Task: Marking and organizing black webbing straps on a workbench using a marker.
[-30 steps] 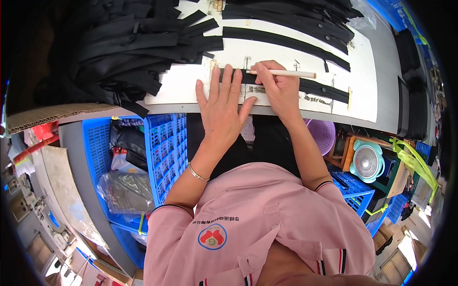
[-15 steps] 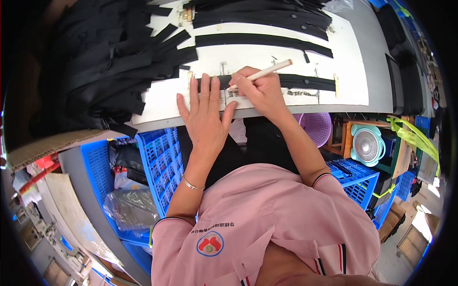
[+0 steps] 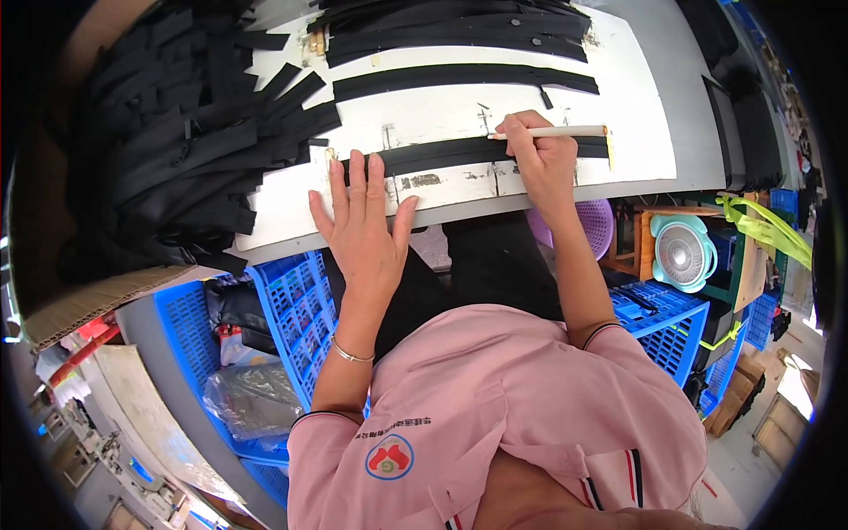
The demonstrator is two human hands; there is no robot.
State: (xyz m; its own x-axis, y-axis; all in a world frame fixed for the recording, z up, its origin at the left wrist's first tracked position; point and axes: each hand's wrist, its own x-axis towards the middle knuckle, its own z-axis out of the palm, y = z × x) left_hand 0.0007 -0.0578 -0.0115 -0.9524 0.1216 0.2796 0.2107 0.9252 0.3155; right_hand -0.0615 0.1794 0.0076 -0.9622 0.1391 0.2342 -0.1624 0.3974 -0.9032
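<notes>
A black fabric strip point(image 3: 442, 157) lies straight across a white board point(image 3: 632, 106) near the table's front edge. My left hand point(image 3: 360, 221) rests flat with fingers spread, its fingertips over the strip's left end. In my right hand point(image 3: 543, 163) is a slim white pencil point(image 3: 565, 132), held in a writing grip. Its tip touches or hovers by the strip's far edge; I cannot tell which. Dark marks point(image 3: 420, 180) show on the board below the strip. Farther back lies another black strip point(image 3: 468, 78), parallel to the first.
A big heap of black strips point(image 3: 168, 132) covers the table's left side, and more strips point(image 3: 450, 26) lie stacked at the back. Below the table stand blue crates point(image 3: 287, 291), a purple basket point(image 3: 590, 228) and a turquoise fan point(image 3: 685, 252). A cardboard edge point(image 3: 106, 296) lies at the left.
My right hand with the pencil has moved to the right along the strip, away from my left hand. The left hand still presses the strip's left end.
</notes>
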